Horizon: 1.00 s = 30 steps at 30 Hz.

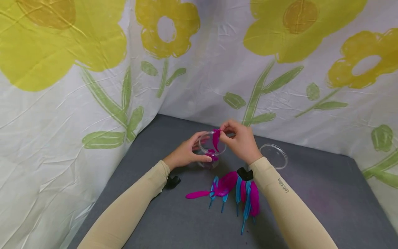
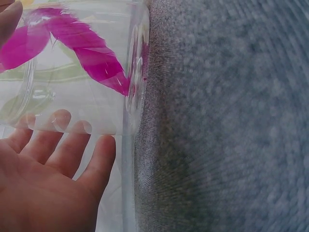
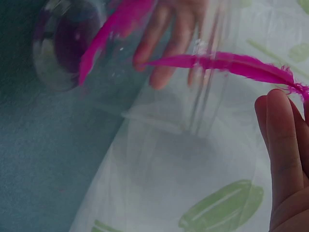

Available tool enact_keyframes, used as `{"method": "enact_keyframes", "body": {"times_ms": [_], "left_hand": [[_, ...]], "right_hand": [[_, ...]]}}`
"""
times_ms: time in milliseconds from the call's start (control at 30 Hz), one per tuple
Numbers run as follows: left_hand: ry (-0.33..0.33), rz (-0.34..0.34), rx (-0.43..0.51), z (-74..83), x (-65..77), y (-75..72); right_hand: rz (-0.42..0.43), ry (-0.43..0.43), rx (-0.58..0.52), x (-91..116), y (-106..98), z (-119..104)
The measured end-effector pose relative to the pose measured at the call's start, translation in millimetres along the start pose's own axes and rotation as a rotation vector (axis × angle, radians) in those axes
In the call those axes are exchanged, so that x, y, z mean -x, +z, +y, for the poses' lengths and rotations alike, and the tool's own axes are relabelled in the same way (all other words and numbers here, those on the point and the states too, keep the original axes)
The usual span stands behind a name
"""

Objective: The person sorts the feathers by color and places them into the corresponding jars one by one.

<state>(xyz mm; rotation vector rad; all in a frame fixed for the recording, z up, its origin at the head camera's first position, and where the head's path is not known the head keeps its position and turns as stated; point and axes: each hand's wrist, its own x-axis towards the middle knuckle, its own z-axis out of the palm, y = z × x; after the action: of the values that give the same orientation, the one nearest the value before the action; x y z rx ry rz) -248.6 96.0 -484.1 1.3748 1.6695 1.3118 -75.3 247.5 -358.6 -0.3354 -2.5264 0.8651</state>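
Note:
A clear plastic jar (image 1: 202, 163) stands upright on the grey table with its mouth uncovered. My left hand (image 1: 187, 151) grips its side, thumb in front and fingers behind. Inside, a magenta feather (image 2: 91, 55) slants down to the jar's base in the left wrist view. Above the mouth, my right hand (image 1: 240, 139) pinches another magenta feather (image 1: 216, 140) by one end. That feather's free end points down through the rim, and the right wrist view shows its length (image 3: 236, 66) passing into the jar.
Loose magenta feathers (image 1: 227, 184) and blue feathers (image 1: 247, 208) lie in a group near the right forearm. A round clear lid (image 1: 274, 156) rests to the right of the right hand. White cloth with yellow flowers (image 1: 192, 103) hangs behind the table (image 1: 161, 221).

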Motion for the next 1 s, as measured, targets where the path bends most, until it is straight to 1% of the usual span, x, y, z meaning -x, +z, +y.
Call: {"method": "enact_keyframes", "body": {"times_ms": [133, 300, 467, 567, 667, 833, 1000], "left_hand": [[0.008, -0.003, -0.001, -0.2, 0.2, -0.4], [0.002, 0.003, -0.006, 0.1, 1.1, -1.3], [0.01, -0.006, -0.009, -0.8, 0.7, -0.8], [0.008, -0.006, -0.013, -1.1, 0.5, 0.3], [0.002, -0.004, -0.012, -1.3, 0.3, 0.9], [0.006, -0.003, -0.006, -1.1, 0.0, -0.1], [0.017, -0.003, 0.013, -0.9, -1.1, -1.2]], "right_hand": [[-0.001, -0.006, 0.032, 1, 2, 3], [-0.037, -0.032, 0.058, 1, 6, 7], [-0.068, -0.015, 0.044, 4, 9, 9], [-0.068, -0.009, 0.042, 7, 9, 9], [-0.06, -0.023, 0.046, 10, 7, 7], [-0.031, -0.078, 0.075, 25, 5, 0], [-0.005, -0.158, 0.08, 53, 7, -4]]}}
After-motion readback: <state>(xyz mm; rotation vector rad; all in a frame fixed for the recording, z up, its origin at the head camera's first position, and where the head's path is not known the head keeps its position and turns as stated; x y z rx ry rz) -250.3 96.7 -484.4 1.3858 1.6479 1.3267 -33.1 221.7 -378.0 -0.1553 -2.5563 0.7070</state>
